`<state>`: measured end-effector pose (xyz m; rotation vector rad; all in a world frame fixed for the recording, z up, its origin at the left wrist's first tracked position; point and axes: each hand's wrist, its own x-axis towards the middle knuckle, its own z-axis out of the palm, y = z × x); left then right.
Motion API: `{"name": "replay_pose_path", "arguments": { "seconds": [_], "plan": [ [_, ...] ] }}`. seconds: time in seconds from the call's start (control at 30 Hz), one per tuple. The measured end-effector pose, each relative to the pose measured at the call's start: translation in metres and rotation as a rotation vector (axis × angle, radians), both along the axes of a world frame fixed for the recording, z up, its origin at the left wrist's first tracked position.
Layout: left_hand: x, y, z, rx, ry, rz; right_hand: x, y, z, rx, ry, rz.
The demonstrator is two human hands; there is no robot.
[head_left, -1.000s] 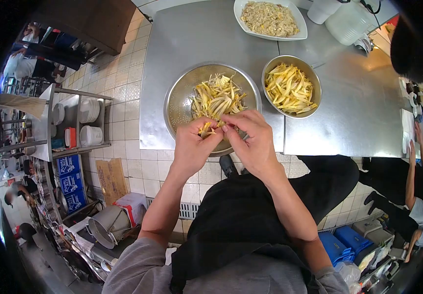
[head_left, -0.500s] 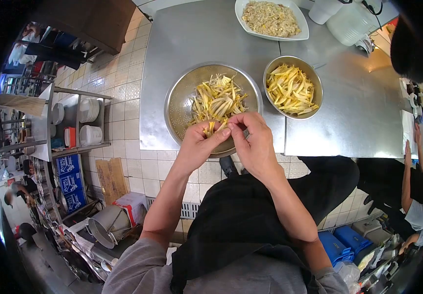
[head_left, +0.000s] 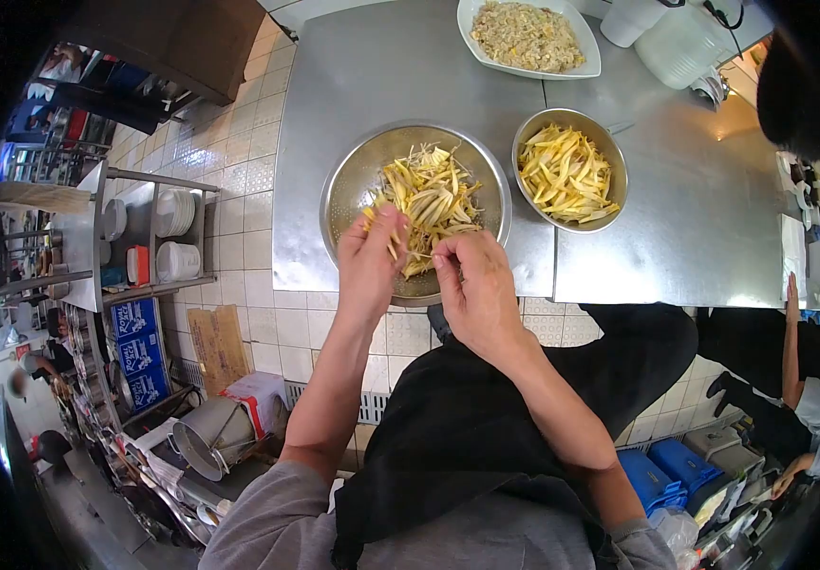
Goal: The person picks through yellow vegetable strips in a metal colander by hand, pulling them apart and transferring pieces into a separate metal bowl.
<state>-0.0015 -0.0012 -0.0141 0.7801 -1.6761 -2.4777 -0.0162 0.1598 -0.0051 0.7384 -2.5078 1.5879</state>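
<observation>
A perforated metal colander (head_left: 341, 180) holds a heap of slender yellow flower buds (head_left: 433, 190) with thin pale stems. My left hand (head_left: 368, 261) is over its near left part, fingers curled round a few of these buds. Just to the right, my right hand (head_left: 474, 285) pinches a thin pale strand over the colander's near rim. The two hands are apart. To the right of the colander stands a round steel bowl (head_left: 622, 180) full of cleaner-looking yellow flower buds (head_left: 566, 171).
A white dish (head_left: 594, 68) of fried rice (head_left: 526, 36) stands at the back of the steel table (head_left: 676, 218), near white plastic containers (head_left: 680, 47). A shelf rack (head_left: 158, 176) with plates is at the left. Another person's arm (head_left: 791, 342) shows at the far right.
My hands have moved apart. The left has shifted left and farther over the colander; the right has come slightly nearer to me, holding a thin strand.
</observation>
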Motion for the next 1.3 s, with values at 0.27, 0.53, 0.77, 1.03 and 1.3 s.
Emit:
{"name": "replay_pose_path", "arguments": {
  "seconds": [0.27,0.53,0.77,1.03,1.3],
  "plan": [
    [-0.013,-0.044,0.003,0.046,0.052,0.072,-0.005,0.018,-0.005,0.315,0.266,-0.09],
    [-0.005,-0.061,-0.013,0.021,0.122,-0.135,-0.009,0.018,-0.01,0.418,0.294,-0.094],
    [0.002,-0.042,0.024,-1.472,-0.037,-0.645,-0.01,0.019,-0.011,0.32,0.256,-0.13],
    [0.0,-0.039,0.019,-1.691,-0.15,-0.827,-0.008,0.02,-0.007,0.269,0.247,-0.13],
    [0.021,-0.069,0.047,-0.906,-0.253,-0.584,-0.007,0.013,0.0,0.204,0.194,-0.13]
  ]
}}
